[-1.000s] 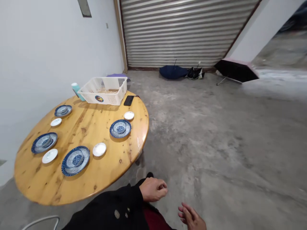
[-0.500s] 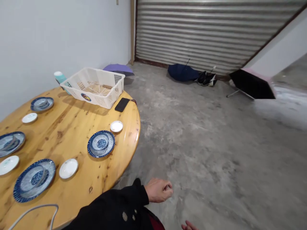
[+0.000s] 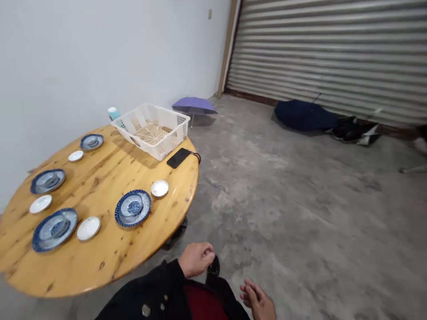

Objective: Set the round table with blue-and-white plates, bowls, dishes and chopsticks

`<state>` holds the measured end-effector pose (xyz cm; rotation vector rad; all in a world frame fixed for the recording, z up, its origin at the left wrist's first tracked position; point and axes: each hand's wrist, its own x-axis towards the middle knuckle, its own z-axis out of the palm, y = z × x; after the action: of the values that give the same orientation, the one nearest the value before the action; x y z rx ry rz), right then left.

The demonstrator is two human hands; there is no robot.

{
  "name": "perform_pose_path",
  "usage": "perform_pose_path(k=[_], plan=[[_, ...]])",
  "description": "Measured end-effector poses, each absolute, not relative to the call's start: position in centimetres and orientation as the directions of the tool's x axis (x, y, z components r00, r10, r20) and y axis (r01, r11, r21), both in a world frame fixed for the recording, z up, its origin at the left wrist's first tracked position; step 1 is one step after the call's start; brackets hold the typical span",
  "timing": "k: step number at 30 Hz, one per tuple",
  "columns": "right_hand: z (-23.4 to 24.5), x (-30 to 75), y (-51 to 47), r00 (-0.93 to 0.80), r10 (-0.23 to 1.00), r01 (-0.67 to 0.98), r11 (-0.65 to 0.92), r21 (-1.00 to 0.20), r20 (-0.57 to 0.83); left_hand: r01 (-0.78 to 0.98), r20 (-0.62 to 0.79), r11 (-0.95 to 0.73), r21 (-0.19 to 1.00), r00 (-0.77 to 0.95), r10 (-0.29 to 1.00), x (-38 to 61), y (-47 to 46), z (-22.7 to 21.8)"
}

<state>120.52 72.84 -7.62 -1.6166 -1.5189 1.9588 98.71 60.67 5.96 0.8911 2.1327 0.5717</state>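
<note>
My left hand (image 3: 197, 259) hangs beside the table's front right edge, over the floor. Its fingers are curled in, and nothing shows in them. Lower and to the right, my right hand (image 3: 259, 301) is held in front of my body, with loosely bent fingers apart and no object in it. Closest to my left hand on the wooden table (image 3: 110, 213) is a blue-and-white plate (image 3: 120, 218) with a bowl (image 3: 135, 206) on it. A small white dish (image 3: 159, 189) lies beside that plate.
Several similar plate settings stand on the table's left side. A white plastic basket (image 3: 160, 149), a phone (image 3: 178, 158) and a turquoise bottle (image 3: 114, 113) are at its far end. A purple umbrella (image 3: 195, 105) and a dark blue umbrella (image 3: 302, 116) lie open on the floor.
My view has swung right to left, so more of the table's left side and front edge shows. My right hand has come further into view; my left hand stays curled.
</note>
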Motion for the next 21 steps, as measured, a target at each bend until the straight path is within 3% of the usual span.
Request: perform_pose_path(k=[5,9,14,21], plan=[[-6.6,118.4,84.9,-0.451,0.680,0.479,-0.362,-0.799,-0.578,0.347,-0.378,0.682,0.644,-0.630,0.678,98.8,65.0,7.6],[-6.9,115.9,90.4,-0.493,0.649,0.509,-0.325,-0.797,-0.580,0.273,-0.421,0.732,0.624,-0.672,0.609,99.1,66.3,8.2],[-7.5,111.4,90.9,-0.564,0.572,0.544,-0.285,-0.789,-0.595,0.177,-0.455,0.774,0.608,-0.721,0.523,97.7,66.3,8.2],[-6.8,105.0,87.7,-0.696,0.422,0.573,-0.162,-0.803,-0.581,0.086,-0.380,0.710,0.699,-0.797,0.470,92.3,66.1,6.7]])
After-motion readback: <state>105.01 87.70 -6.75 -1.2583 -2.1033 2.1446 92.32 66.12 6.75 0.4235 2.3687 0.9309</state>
